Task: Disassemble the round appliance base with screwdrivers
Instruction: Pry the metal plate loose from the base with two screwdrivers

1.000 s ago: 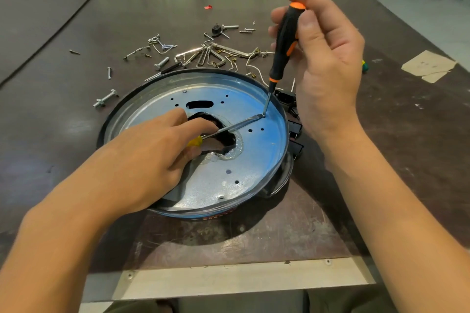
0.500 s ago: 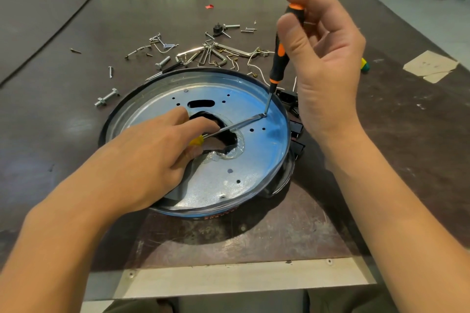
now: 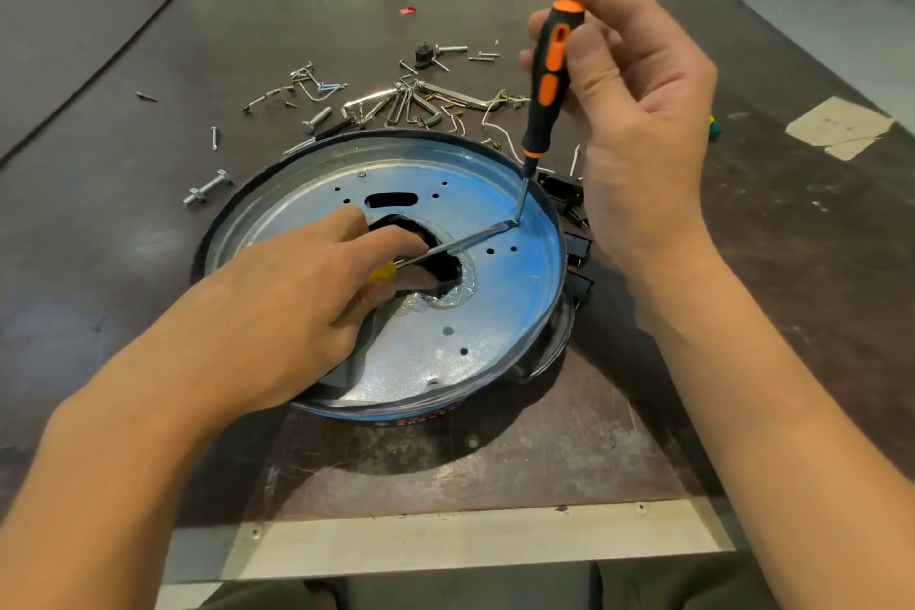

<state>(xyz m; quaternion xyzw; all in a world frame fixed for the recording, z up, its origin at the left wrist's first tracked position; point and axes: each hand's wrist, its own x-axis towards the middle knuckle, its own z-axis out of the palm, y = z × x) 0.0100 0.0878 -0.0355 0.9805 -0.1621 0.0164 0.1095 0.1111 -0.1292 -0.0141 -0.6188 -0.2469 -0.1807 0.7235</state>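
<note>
Head view: the round appliance base (image 3: pixel 470 312) lay flat on the dark table (image 3: pixel 124 238), open side up, near the middle of its near half. Orange lettering on the near outer rim (image 3: pixel 426 419) could not be read; no other writing was legible. The right hand (image 3: pixel 638 114) pinched the upper handle of the orange-and-black screwdriver (image 3: pixel 544 84) between thumb and fingertips. This tool stood nearly upright, handle tilted slightly far and right, tip down on the metal plate close to the right rim. The left hand (image 3: pixel 297 307) rested over the left part of the base, fingers curled round the yellow-handled screwdriver (image 3: pixel 455 245). Its shaft lay low across the central opening, long axis running from near-left to far-right, its tip meeting the other tool's tip. Black connectors (image 3: pixel 569 193) sat against the base's right edge. Loose screws and clips (image 3: pixel 406 104) lay just beyond the far rim, a bolt (image 3: pixel 208 188) to the far left, a paper scrap (image 3: pixel 841 126) at far right.
</note>
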